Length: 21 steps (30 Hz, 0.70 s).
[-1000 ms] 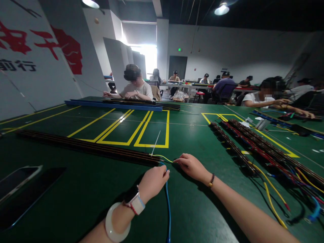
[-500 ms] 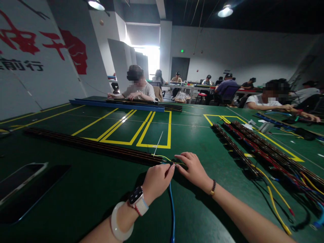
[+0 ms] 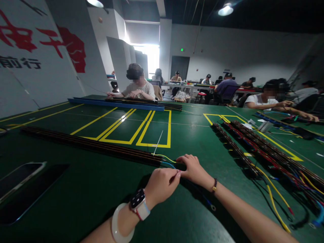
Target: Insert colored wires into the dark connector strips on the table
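A long dark harness (image 3: 101,145) lies across the green table, with a white cable tie (image 3: 158,141) sticking up near its right end. From that end come a yellow-green wire (image 3: 165,157) and a blue wire (image 3: 167,164), both running to my hands. My left hand (image 3: 163,184), wearing a watch and a white bangle, is pinched on the blue wire. My right hand (image 3: 193,168) is curled round the wires just right of it, touching the left fingertips. Beneath my right forearm a ring terminal (image 3: 213,208) on a dark and blue lead rests on the table.
Two dark phones (image 3: 32,189) lie at the left. More harnesses (image 3: 268,148) with yellow, red and blue leads lie at the right. Across the table (image 3: 187,135), marked with yellow tape, a person (image 3: 141,86) works at a blue channel (image 3: 116,104); another sits at the right.
Both hands have shifted slightly right and down. The right fingers have closed in round the wires. The blue wire that hung toward the front edge has swung away under the right forearm.
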Tool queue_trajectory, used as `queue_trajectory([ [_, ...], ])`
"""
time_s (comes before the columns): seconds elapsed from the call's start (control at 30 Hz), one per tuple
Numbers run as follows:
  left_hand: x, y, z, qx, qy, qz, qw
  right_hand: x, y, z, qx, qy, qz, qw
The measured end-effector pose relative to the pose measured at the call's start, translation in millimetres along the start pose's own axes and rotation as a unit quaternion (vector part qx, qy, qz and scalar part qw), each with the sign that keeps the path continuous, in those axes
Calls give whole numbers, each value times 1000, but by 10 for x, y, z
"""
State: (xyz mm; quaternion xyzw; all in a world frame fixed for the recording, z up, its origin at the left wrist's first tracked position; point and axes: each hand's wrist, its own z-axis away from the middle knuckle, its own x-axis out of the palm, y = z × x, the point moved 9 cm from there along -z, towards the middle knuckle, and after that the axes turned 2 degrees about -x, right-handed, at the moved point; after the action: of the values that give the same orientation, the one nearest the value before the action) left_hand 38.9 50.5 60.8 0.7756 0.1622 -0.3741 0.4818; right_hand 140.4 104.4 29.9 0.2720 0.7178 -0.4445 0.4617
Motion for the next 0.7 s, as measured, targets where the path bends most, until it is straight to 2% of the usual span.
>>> queue_trajectory([
  [0.1,24,-95,-6,-45,-13,45,998,55,42,-24,25,-45,-57,997],
  [0.17,111,-222,-13,-96,-40,97,990,50,12,-23,26,-32,-64,997],
  [0.23,246,-380,-11,-162,-75,174,968,26,-50,-4,16,-1,-44,999],
  [0.37,452,-583,6,-259,-94,360,891,34,-191,65,-13,23,5,1000],
  [0.53,577,-554,53,-287,-98,565,767,70,-413,131,-86,-2,139,987],
  [0.6,602,-543,69,-293,-96,606,733,98,-538,159,-132,-24,186,973],
  [0.7,617,-553,66,-299,-85,645,699,132,-714,208,-197,-34,229,953],
])
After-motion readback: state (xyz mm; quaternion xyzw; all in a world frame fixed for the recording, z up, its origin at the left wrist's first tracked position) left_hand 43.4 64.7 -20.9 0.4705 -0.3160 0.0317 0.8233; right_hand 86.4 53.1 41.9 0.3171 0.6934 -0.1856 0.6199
